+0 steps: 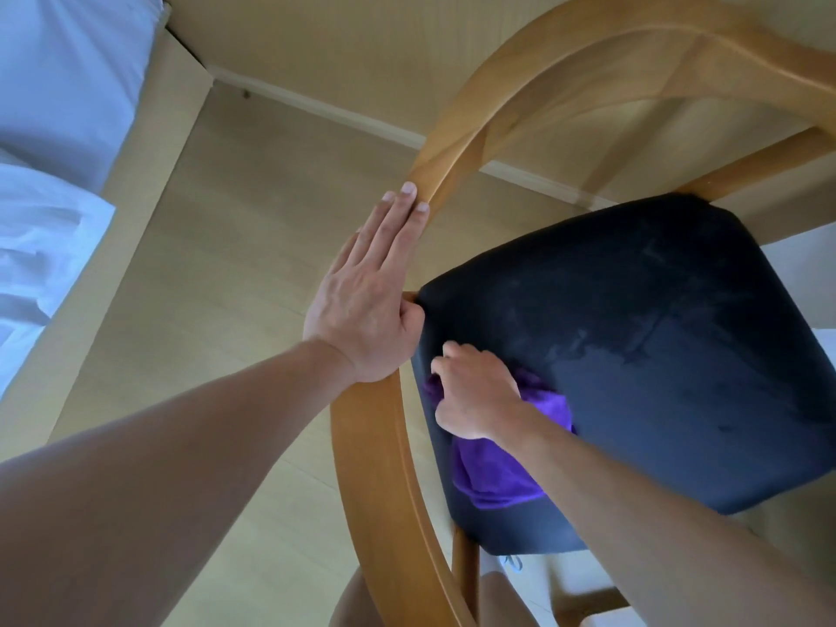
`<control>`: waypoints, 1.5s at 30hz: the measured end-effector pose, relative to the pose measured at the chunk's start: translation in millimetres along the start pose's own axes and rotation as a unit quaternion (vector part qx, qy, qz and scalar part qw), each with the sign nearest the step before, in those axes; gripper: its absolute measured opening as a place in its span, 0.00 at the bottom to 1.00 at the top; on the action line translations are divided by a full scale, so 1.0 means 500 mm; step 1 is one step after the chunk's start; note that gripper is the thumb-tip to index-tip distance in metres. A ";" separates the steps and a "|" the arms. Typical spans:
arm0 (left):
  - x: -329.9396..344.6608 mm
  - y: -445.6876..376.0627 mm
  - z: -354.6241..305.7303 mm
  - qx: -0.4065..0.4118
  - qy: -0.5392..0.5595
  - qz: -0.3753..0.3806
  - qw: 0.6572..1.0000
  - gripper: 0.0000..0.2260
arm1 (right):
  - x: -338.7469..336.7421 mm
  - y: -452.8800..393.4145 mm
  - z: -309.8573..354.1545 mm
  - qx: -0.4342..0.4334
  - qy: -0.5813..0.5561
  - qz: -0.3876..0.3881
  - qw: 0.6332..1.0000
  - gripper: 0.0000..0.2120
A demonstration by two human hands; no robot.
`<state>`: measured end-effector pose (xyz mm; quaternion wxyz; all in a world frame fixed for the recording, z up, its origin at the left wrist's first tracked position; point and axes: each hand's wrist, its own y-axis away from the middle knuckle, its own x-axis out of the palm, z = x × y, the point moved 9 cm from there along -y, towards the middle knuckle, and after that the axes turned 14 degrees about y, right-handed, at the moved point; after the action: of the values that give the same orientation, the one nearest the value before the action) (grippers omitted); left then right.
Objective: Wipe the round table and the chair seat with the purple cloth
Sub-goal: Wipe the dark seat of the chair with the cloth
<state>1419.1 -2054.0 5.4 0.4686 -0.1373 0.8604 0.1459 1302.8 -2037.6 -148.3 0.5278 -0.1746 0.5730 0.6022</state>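
A dark navy padded chair seat (656, 355) fills the right of the head view, framed by a curved light-wood armrest (375, 445). My right hand (475, 391) presses the purple cloth (493, 477) onto the seat's near left corner, fingers closed over the cloth. The cloth bunches under the hand and trails toward the seat's front edge. My left hand (366, 296) lies flat along the wooden armrest, fingers straight and together, thumb tucked against the seat's corner. Faint wipe streaks show on the seat's middle. No round table is in view.
A bed with white-blue sheets (54, 129) and a beige base stands at the left. Pale wood floor (226, 264) lies between bed and chair. A white skirting board (339, 115) runs along the far wall. My knees show below the seat.
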 end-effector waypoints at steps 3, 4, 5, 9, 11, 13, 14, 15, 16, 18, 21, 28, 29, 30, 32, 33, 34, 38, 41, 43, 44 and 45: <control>-0.001 0.000 0.000 0.000 0.005 -0.004 1.000 0.37 | -0.054 -0.056 -0.013 0.033 -0.004 -0.102 0.994 0.22; -0.002 0.000 0.001 0.001 0.006 -0.006 1.000 0.38 | -0.052 -0.068 -0.004 0.029 -0.001 -0.100 0.995 0.26; -0.003 0.002 0.001 0.003 0.007 -0.008 1.000 0.38 | -0.042 -0.075 0.010 0.021 0.019 -0.092 0.995 0.28; -0.005 0.001 0.000 0.003 0.006 -0.010 1.000 0.38 | 0.008 -0.048 0.073 -0.060 0.180 -0.084 0.978 0.21; -0.007 0.001 -0.002 -0.002 0.005 -0.009 1.000 0.38 | 0.038 -0.009 0.093 -0.118 0.193 -0.061 0.972 0.17; -0.006 0.001 -0.003 -0.007 0.003 -0.005 1.000 0.38 | 0.065 0.038 0.099 -0.163 0.170 -0.020 0.972 0.15; -0.006 0.001 -0.002 -0.011 0.002 -0.004 1.000 0.38 | 0.074 0.058 0.098 -0.183 0.148 0.002 0.972 0.14; -0.005 0.001 -0.001 -0.014 0.002 -0.002 1.000 0.38 | 0.073 0.072 0.089 -0.197 0.116 0.021 0.973 0.14; -0.005 0.002 0.001 -0.016 0.001 0.000 1.000 0.38 | 0.062 0.077 0.069 -0.192 0.068 0.027 0.979 0.15; -0.005 0.002 0.002 -0.018 0.002 -0.001 1.000 0.39 | 0.009 0.052 -0.017 -0.102 -0.057 -0.019 0.993 0.20; -0.006 0.000 0.001 -0.016 0.005 -0.008 1.000 0.39 | -0.092 0.004 -0.208 0.107 -0.205 -0.178 0.956 0.23; -0.004 0.001 0.000 -0.018 0.011 -0.007 1.000 0.38 | -0.050 -0.036 -0.222 0.242 -0.028 -0.110 0.964 0.26; -0.005 0.002 -0.002 -0.018 0.012 -0.006 1.000 0.38 | -0.028 -0.019 -0.189 0.210 -0.014 -0.093 0.973 0.26; -0.006 0.001 -0.003 -0.018 0.012 -0.006 1.000 0.38 | -0.005 0.005 -0.159 0.177 -0.003 -0.079 0.981 0.25; -0.008 0.003 -0.005 -0.020 0.015 -0.004 1.000 0.38 | 0.045 0.062 -0.106 0.105 0.012 -0.041 0.994 0.21; -0.009 0.002 -0.006 -0.020 0.016 -0.002 1.000 0.38 | 0.065 0.086 -0.093 0.077 0.011 -0.018 0.997 0.19; -0.008 0.003 -0.007 -0.021 0.018 -0.002 1.000 0.38 | 0.073 0.103 -0.096 0.065 -0.002 -0.009 0.998 0.17; -0.007 0.001 -0.003 -0.013 0.019 -0.010 1.000 0.39 | -0.013 0.108 -0.219 0.215 -0.125 -0.176 0.952 0.19; -0.007 0.003 0.002 -0.015 0.007 -0.009 1.000 0.40 | -0.042 0.090 -0.288 0.338 -0.176 -0.207 0.901 0.25; -0.006 0.005 0.002 -0.017 0.005 -0.005 1.000 0.40 | -0.025 0.077 -0.256 0.340 -0.113 -0.141 0.923 0.22; -0.005 0.004 0.002 -0.018 0.006 -0.003 1.000 0.41 | -0.005 0.077 -0.221 0.313 -0.068 -0.108 0.941 0.20; -0.004 0.004 0.001 -0.017 0.007 -0.002 1.000 0.41 | 0.020 0.085 -0.179 0.276 -0.037 -0.081 0.957 0.19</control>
<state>1419.9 -2051.8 6.9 0.4602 -0.1483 0.8608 0.1587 1228.0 -2102.6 -160.3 0.6228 -0.0458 0.6811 0.3822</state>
